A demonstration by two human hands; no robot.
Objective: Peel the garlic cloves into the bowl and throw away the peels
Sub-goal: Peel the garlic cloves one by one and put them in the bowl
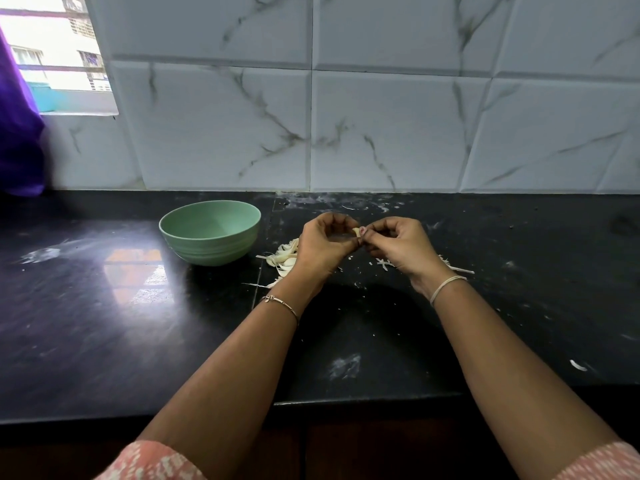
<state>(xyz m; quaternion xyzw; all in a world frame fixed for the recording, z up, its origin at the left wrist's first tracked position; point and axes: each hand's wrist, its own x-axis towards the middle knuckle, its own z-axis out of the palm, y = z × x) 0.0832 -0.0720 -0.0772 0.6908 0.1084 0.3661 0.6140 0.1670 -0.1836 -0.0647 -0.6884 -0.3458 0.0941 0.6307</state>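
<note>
Fingers (337, 220) of left hand (323, 242) and right hand (398, 242) are pinching garlic clove (355, 231) between them | black counter (104, 323) is bearing green bowl (211, 254), peels (285, 258) lying near it | veined tile wall (381, 116) is rising behind, window (59, 64) at left

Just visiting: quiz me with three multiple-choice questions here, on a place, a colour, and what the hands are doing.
1. Where is the bowl? A. on the windowsill B. on the counter, left of both hands C. on a stove
2. Its colour? A. pale green B. red C. white
3. The left hand and right hand: A. lie flat B. hold a knife C. pinch one garlic clove together
Answers: 1 B, it stands beside the peels. 2 A, green all over. 3 C, both pinch the clove.
</note>
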